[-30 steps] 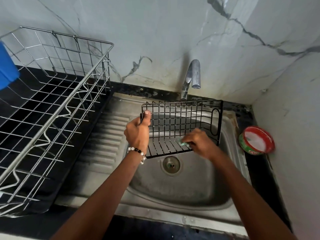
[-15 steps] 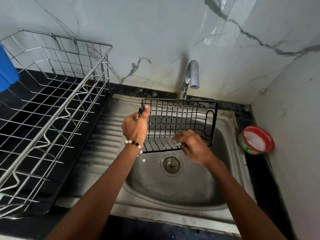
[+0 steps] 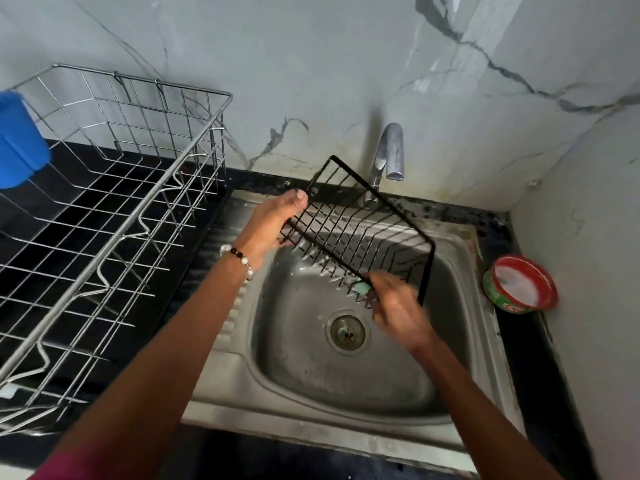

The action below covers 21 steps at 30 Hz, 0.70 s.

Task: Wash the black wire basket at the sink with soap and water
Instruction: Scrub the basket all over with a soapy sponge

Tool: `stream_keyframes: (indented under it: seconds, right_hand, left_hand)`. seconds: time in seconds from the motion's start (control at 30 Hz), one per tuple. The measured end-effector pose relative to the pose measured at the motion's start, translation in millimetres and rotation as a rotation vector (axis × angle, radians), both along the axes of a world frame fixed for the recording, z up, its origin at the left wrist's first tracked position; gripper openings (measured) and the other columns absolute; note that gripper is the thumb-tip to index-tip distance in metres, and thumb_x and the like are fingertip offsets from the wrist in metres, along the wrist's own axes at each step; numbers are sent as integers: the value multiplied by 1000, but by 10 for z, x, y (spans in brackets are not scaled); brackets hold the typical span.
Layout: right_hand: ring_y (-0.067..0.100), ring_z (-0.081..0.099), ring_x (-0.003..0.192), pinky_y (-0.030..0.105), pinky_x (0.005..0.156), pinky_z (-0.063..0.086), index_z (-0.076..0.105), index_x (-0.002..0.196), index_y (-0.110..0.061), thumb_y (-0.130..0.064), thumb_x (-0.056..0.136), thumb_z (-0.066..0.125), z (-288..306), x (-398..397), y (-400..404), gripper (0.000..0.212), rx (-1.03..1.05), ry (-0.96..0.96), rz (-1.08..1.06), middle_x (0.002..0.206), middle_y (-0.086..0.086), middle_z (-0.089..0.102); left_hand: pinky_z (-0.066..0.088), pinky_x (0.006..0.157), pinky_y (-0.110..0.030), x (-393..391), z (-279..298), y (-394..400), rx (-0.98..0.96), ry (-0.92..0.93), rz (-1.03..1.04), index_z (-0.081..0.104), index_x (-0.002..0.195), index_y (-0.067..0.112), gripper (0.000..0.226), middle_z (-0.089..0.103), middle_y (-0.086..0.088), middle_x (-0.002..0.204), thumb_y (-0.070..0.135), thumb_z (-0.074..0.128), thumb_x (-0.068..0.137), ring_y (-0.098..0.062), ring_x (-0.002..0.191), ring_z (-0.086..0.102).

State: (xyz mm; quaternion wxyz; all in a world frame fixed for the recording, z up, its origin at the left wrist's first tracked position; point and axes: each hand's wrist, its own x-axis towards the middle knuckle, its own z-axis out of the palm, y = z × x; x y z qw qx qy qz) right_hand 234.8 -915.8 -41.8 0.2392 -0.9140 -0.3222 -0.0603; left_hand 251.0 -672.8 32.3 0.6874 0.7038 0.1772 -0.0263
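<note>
Over the steel sink, the black wire basket was held in the air, tilted so that one corner pointed up toward the tap and the lowest corner hung down inside the basin. Left hand gripped the basket's left edge, thumb up along the rim wire and fingers curled underneath; a beaded bracelet sat on that wrist. Right hand was at the basket's lower corner, fingers closed on a pale green sponge pressed against the wires. That hand was blurred, so the exact lie of its fingers could not be made out. White suds showed on the lower wires near the sponge. No water could be seen at the tap's spout.

Drain lay below the basket, just left of the right wrist. Right of the sink, on the black counter beside the wall, stood a red-rimmed tub of white soap paste, open, well apart from both hands. Left of the sink sat a large steel wire dish rack on the counter, with a blue plastic container at its far left edge, partly cut off by the frame. Marble-patterned wall ran behind the tap and along the right side.
</note>
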Motion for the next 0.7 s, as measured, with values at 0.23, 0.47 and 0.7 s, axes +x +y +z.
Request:
stream_keyframes:
  seconds: [0.23, 0.47, 0.7]
  right_hand:
    - [30, 60, 64, 25, 59, 36, 64, 90, -1, 1, 77, 57, -146, -122, 430, 16, 176, 103, -115, 73, 13, 65]
    - [15, 60, 63, 21, 56, 44, 71, 90, -21, -27, 91, 63, 111, -151, 494, 10, 331, 604, 73, 70, -2, 65]
    - [20, 66, 87, 31, 73, 50, 70, 93, -10, -8, 87, 64, 100, 185, 235, 9, -170, 437, -197, 92, 3, 70]
  left_hand:
    - [28, 113, -63, -419, -642, -602, -16, 157, 69, -23, 145, 54, 146, 10, -2, 166, 82, 78, 42, -32, 143, 35]
    - [39, 72, -21, -333, -715, -686, -12, 65, 450, -4, 157, 34, 99, 25, -14, 161, 15, 64, 88, -13, 96, 50]
    - [56, 75, -41, -368, -773, -501, -211, -65, 463, 10, 148, 57, 107, 35, -16, 156, 31, 57, 56, -26, 102, 64]
